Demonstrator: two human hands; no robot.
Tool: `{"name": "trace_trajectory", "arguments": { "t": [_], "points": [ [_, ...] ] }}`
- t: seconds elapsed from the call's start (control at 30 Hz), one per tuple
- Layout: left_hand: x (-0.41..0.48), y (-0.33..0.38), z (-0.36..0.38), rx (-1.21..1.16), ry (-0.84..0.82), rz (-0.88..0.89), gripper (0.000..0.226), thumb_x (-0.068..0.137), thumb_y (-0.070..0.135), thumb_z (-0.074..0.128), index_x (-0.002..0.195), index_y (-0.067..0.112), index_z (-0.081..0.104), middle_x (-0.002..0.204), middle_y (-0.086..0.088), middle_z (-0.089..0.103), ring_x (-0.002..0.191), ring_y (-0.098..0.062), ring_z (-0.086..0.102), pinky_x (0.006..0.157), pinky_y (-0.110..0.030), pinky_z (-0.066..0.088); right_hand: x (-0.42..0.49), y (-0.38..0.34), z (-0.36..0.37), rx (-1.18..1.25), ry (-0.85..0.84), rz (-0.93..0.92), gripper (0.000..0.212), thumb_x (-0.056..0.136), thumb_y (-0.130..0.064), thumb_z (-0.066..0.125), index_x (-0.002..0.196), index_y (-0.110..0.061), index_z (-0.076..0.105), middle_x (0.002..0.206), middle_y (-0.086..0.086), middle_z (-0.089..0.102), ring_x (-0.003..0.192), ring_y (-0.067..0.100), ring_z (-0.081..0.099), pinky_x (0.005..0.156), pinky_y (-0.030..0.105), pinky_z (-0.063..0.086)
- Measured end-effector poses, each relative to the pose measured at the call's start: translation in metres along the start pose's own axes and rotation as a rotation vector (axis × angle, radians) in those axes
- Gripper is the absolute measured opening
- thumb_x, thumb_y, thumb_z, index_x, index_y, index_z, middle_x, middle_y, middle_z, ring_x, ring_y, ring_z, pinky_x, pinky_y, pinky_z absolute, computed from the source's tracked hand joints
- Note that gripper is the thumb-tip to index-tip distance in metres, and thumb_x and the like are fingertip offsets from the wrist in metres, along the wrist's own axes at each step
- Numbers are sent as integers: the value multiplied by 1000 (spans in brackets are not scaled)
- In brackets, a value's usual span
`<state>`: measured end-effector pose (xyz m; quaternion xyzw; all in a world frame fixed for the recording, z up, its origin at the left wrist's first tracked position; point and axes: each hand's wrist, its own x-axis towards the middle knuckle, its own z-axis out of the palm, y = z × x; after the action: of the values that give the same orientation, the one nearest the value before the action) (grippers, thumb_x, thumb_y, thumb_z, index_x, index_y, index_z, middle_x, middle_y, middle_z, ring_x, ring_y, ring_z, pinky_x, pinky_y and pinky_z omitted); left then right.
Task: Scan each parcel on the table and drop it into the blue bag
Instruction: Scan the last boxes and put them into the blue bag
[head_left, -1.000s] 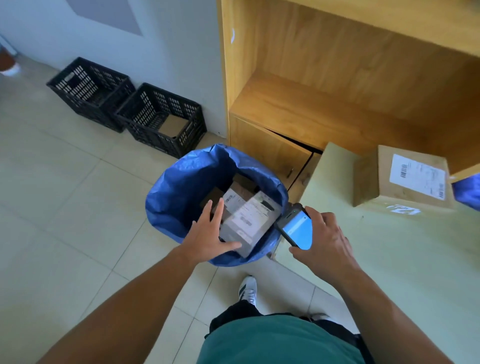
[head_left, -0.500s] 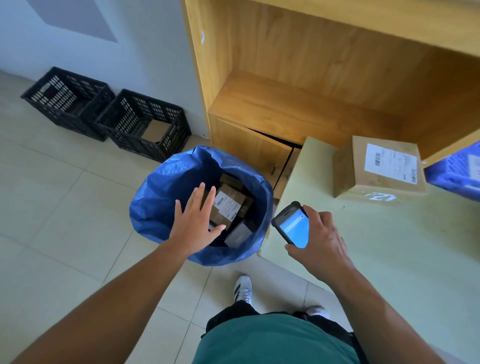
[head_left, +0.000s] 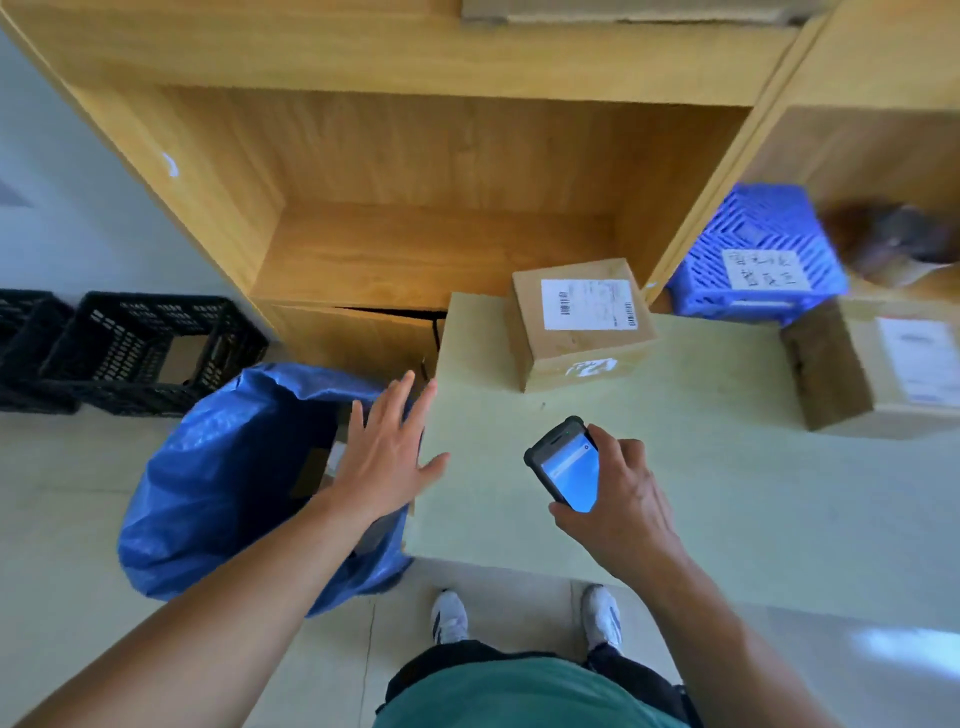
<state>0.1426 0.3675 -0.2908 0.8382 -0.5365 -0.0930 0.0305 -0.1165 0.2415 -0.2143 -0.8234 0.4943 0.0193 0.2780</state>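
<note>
A brown parcel (head_left: 582, 322) with a white label on top sits at the far edge of the pale green table (head_left: 727, 493), and a second parcel (head_left: 883, 369) lies well to its right. The blue bag (head_left: 228, 483) stands open on the floor against the table's left side. The left hand (head_left: 384, 457) hovers flat over the bag's rim, fingers spread, holding nothing. The right hand (head_left: 618, 509) grips a handheld scanner (head_left: 566, 467), screen lit, above the table. A blue crate (head_left: 758, 260) sits behind the parcels, and black crates (head_left: 145, 348) stand on the floor
</note>
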Motion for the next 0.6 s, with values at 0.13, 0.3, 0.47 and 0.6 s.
{"name": "trace_trajectory", "arguments": {
  "t": [0.13,0.3,0.47,0.6],
  "points": [
    [44,75,1,-22,-3,119,95,91,62,57,164,27,6,170,-11,10,155,-32,17,118,-67,26,0,69,-28,111,71,88,93,70,-41,77,147,-30,27,121,-3,38,105,24,52,85,40,50],
    [94,203,9,-37,41,271,89,88,60,61,161,22,26,165,-13,25,145,-35,34,117,-50,34,4,187,-88,208,125,199,91,69,-40,77,146,-32,28,117,-5,37,101,23,50,76,43,56],
    [138,348,22,-90,7,354,89,84,67,48,161,29,25,166,-10,24,147,-34,35,118,-51,35,7,302,-161,233,205,296,89,69,-40,77,143,-34,28,114,-6,36,97,22,49,68,46,58],
    [166,455,30,-162,4,427,88,85,64,50,161,27,25,165,-10,26,149,-33,31,119,-49,35,1,376,-197,247,207,363,89,70,-42,76,143,-36,26,119,-6,35,96,22,50,67,45,58]
  ]
}}
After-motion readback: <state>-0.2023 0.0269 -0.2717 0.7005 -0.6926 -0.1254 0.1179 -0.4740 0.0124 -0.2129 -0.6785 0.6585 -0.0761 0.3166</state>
